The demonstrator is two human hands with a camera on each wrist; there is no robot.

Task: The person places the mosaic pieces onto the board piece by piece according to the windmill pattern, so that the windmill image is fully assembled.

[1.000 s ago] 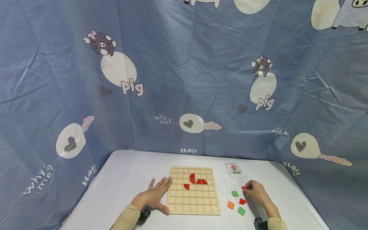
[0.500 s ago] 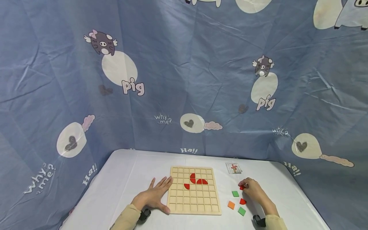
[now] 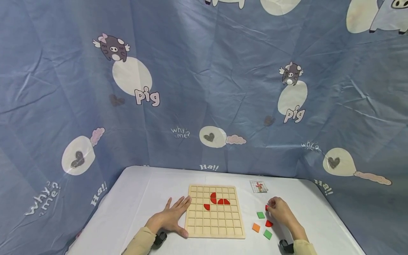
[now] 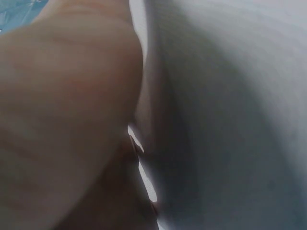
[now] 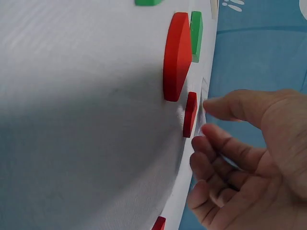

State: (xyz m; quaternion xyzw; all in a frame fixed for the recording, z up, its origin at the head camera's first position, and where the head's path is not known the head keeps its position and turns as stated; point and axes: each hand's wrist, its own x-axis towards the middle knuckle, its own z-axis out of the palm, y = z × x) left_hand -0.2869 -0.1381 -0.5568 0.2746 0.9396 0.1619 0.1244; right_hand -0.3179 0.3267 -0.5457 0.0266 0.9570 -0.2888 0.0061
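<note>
My left hand [image 3: 172, 216] lies spread on the white table, its fingers and thumb at the left edge of a wooden grid board [image 3: 214, 232]. Set in the board's cells are several red quarter-circle pieces [image 3: 213, 200]. In the left wrist view the hand [image 4: 72, 96] shows close up, without the board. My right hand [image 3: 282, 210] is right of the board, fingertips beside a small red piece [image 3: 267, 208]. The right wrist view shows thumb and index finger apart, fingers loosely bent, close by that red piece [image 5: 190, 115]. A larger-looking red piece [image 5: 177, 57] lies nearer that camera.
Between board and right hand lie two green squares [image 3: 260, 215] [image 3: 267, 234], an orange square [image 3: 256, 227] and another red piece [image 3: 269, 223]. A picture card with a grid [image 3: 259, 186] sits farther back. Blue patterned cloth [image 3: 178, 156] hangs behind the table.
Over the last second my right hand shifted slightly left, then back a little; the small red piece by its fingertips now sits farther left. My left hand and the board stayed still.
</note>
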